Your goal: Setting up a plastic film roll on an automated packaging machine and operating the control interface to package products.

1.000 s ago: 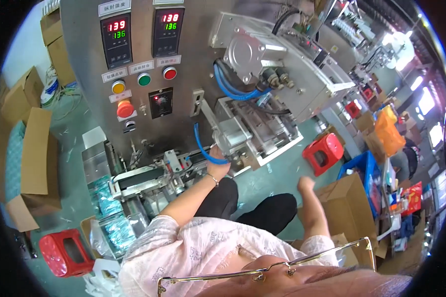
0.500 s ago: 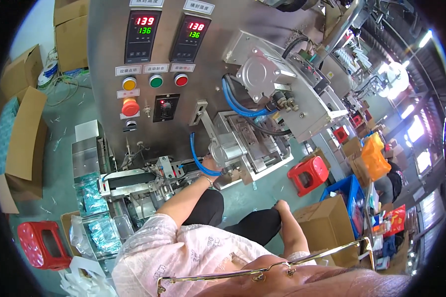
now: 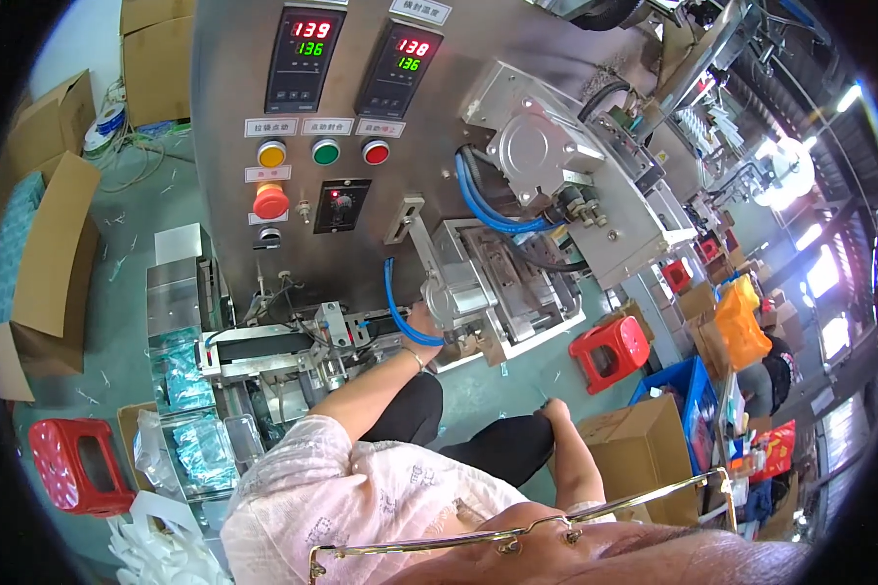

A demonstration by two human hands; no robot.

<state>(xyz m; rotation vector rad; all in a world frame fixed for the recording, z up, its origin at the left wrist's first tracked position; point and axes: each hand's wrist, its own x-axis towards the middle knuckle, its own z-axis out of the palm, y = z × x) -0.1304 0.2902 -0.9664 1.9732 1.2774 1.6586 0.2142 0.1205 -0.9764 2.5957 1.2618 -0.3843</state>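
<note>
My left hand (image 3: pixel 421 322) reaches into the steel machine, behind a looped blue air hose (image 3: pixel 397 314) and beside a round metal cylinder (image 3: pixel 442 303). Its fingers are hidden there, so I cannot see what they touch. A bracelet (image 3: pixel 419 359) circles that wrist. My right hand (image 3: pixel 554 410) lies at my right knee with its fingers curled in. Whatever it may hold is too small to make out. Left of my arm runs a narrow rail with a dark belt (image 3: pixel 268 358). At its end, flat teal-printed clear pouches (image 3: pixel 203 450) lie in a metal tray (image 3: pixel 179 416).
Above stands the control panel with lit displays (image 3: pixel 304 58) and a red emergency button (image 3: pixel 271 201). Red stools stand left (image 3: pixel 80 466) and right (image 3: pixel 610 353). An open carton (image 3: pixel 644 448) and a blue crate (image 3: pixel 691 395) are at my right. Another carton (image 3: pixel 59 263) stands far left.
The view has shifted a little, so the machine sits slightly farther right in the picture. Both hands keep nearly the same places.
</note>
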